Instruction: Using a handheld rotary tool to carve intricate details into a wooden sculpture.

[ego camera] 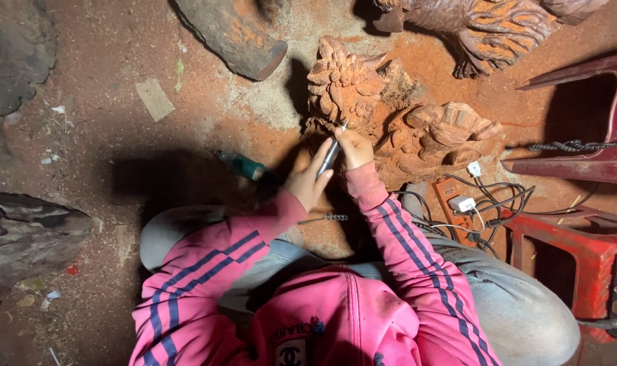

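- Both hands grip a slim rotary carving tool (329, 156): left hand (308, 181) wraps its barrel, right hand (354, 148) steadies near the tip.
- Tool tip touches a reddish wood carving (390, 112) on the dusty floor (119, 115).
- A green-handled tool (241, 164) lies just left.

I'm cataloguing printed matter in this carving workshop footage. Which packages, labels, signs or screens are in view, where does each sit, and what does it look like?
No packages, signs or screens show.
Emblem patch: a small white rectangle with dark markings, on the chest of the pink striped jacket, bottom centre.
Flat pale cardboard scrap: a blank tan rectangle on the sawdust-covered floor, upper left.
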